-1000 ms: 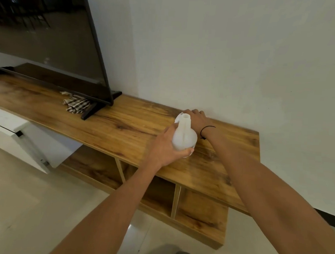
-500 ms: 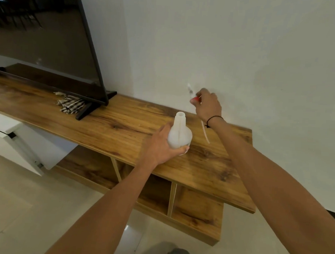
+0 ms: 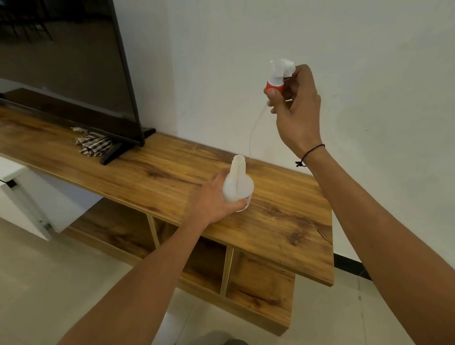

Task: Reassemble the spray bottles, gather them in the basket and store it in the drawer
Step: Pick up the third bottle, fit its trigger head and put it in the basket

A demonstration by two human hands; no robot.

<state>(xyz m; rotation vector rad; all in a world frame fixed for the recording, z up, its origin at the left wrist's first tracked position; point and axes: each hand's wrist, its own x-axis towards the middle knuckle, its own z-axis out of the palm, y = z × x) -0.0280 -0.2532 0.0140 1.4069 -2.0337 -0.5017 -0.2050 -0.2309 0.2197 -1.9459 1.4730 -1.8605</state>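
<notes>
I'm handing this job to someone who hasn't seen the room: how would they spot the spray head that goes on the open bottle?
Start at the long wooden TV console against the white wall. Above its right end, the right hand pinches the spray head in the air over the white bottle, which the left hand grips. It alone has a red collar, a white trigger top and a thin clear tube hanging below.

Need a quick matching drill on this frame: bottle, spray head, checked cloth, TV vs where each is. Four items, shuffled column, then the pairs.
1. white bottle
2. spray head
3. checked cloth
4. TV

A. raised in right hand
B. standing on the wooden top, at its left
C. lying by the TV foot
D. gripped by left hand, neck open

Pairs: 1-D, 2-A, 3-C, 4-B
</notes>
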